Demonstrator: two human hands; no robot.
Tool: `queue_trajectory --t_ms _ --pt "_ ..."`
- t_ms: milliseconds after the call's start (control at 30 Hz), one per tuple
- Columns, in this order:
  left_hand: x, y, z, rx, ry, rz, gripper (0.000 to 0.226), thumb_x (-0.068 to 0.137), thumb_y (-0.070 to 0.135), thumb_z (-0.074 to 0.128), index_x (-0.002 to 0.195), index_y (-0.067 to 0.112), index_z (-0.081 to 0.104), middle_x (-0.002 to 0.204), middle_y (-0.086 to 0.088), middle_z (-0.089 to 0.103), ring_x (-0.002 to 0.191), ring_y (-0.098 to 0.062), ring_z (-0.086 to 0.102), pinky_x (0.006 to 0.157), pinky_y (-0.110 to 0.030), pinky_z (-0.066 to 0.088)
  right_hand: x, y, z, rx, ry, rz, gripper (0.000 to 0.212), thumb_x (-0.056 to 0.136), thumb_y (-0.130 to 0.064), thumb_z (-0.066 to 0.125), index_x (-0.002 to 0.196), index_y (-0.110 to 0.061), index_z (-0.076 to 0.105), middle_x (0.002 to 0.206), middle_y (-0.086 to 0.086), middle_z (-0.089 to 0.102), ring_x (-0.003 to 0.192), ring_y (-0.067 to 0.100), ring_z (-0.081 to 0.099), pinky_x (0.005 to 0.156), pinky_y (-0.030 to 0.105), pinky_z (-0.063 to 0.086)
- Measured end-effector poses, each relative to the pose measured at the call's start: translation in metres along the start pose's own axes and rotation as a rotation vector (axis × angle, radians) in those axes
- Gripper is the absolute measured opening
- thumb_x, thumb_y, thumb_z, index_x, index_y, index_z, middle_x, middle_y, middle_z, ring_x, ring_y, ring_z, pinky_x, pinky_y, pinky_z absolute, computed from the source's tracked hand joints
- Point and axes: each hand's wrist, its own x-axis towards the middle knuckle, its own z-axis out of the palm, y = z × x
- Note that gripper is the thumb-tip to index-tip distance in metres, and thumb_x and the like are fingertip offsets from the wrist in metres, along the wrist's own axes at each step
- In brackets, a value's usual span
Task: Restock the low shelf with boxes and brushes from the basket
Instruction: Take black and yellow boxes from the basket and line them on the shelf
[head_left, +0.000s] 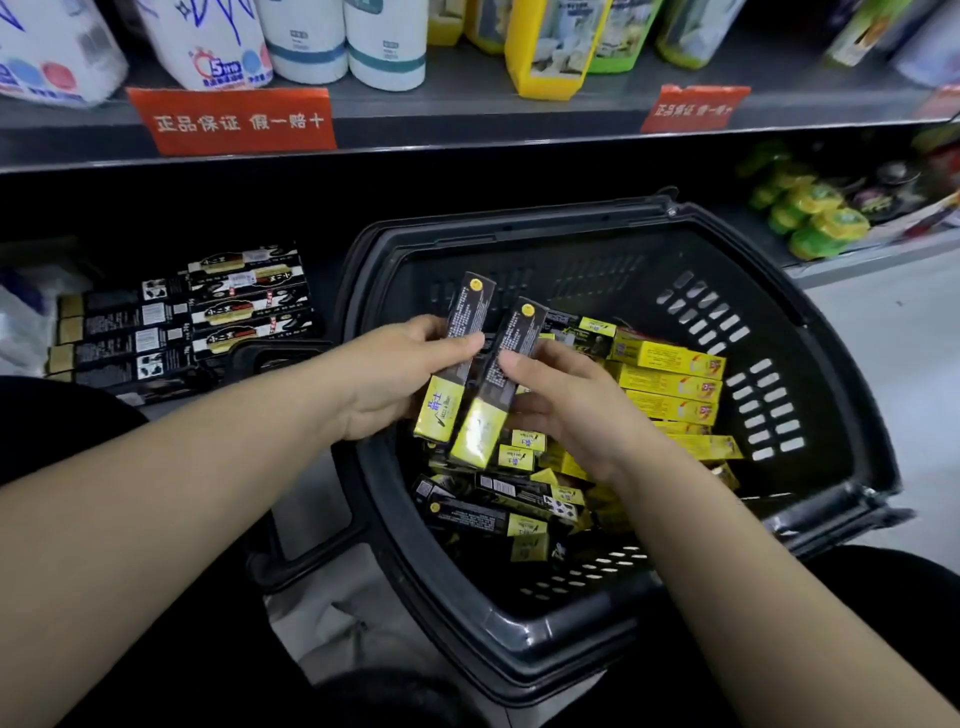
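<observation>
shop shelving fills the background: an upper shelf (467, 111) crosses the top of the frame and carries white packs (306, 41) at left and yellow and green packs (556, 47) at centre, with a red label (231, 120) on its front edge. at middle left, the low shelf (166, 408) holds a flat stack of black boxes (208, 317), which lie in rows.

at centre the left hand (384, 379) holds a black and yellow box (457, 358); its grip is closed on this box, the thumb on the top face and the fingers under it. just beside it, a second box (501, 379) of the same kind is held by the right hand (561, 400), whose grip is also closed, the thumb pressing on the box's face. both boxes are tilted, yellow ends toward the person, above the basket (779, 322).

the dark basket stands on the floor (893, 353) before the shelf, and many more yellow boxes (670, 384) lie inside it in a loose pile. at upper right, green round tubs (815, 218) sit on another low shelf.
</observation>
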Motion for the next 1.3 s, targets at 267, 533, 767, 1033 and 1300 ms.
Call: queue_trajectory --t_ms 267,533,767,1033,1300 --pt "-0.004 -0.005 0.005 0.006 -0.042 0.016 0.042 0.082 0.027 0.065 0.120 0.014 0.055 0.108 -0.010 0.070 0.098 -0.025 0.068 0.084 -0.041 0.055 0.000 0.004 -0.001 -0.312 0.064 -0.139 0.038 0.078 -0.060 0.052 0.105 -0.033 0.059 0.098 -0.009 0.070 0.085 0.000 0.067 0.071 0.019 0.056" --pt "0.002 -0.001 0.001 0.032 0.116 0.086 0.053 0.084 0.029 0.066 0.131 0.012 0.047 0.121 -0.006 0.063 0.114 -0.023 0.057 0.105 -0.045 0.040 0.042 0.043 -0.052 -1.296 0.088 0.118 0.053 0.090 -0.032 0.059 0.137 -0.017 0.041 0.134 0.010 0.046 0.119 0.029 0.050 0.097 0.038 0.047" --pt "0.004 0.001 -0.001 -0.003 0.123 0.015 0.046 0.085 0.025 0.065 0.127 0.009 0.051 0.113 -0.007 0.067 0.108 -0.023 0.061 0.102 -0.045 0.043 0.056 0.060 -0.051 -1.552 0.136 0.082 0.043 0.083 -0.017 0.064 0.122 -0.019 0.049 0.117 0.007 0.055 0.096 0.029 0.059 0.068 0.033 0.050" --pt "0.004 -0.001 -0.003 -0.057 0.173 -0.005 0.033 0.087 0.026 0.064 0.115 0.009 0.058 0.117 -0.010 0.065 0.113 -0.025 0.058 0.106 -0.046 0.038 0.011 0.018 -0.042 -0.380 0.196 0.042 0.023 0.075 -0.022 0.070 0.076 -0.018 0.047 0.076 0.000 0.071 0.070 0.017 0.070 0.073 0.040 0.052" --pt "0.000 0.002 0.006 -0.095 0.184 0.067 0.032 0.085 0.029 0.065 0.113 0.020 0.051 0.100 -0.005 0.069 0.089 -0.020 0.069 0.080 -0.036 0.056 -0.007 0.015 0.005 -0.107 0.049 -0.120 0.028 0.081 -0.035 0.068 0.072 -0.027 0.042 0.085 0.003 0.049 0.086 0.021 0.052 0.074 0.039 0.047"
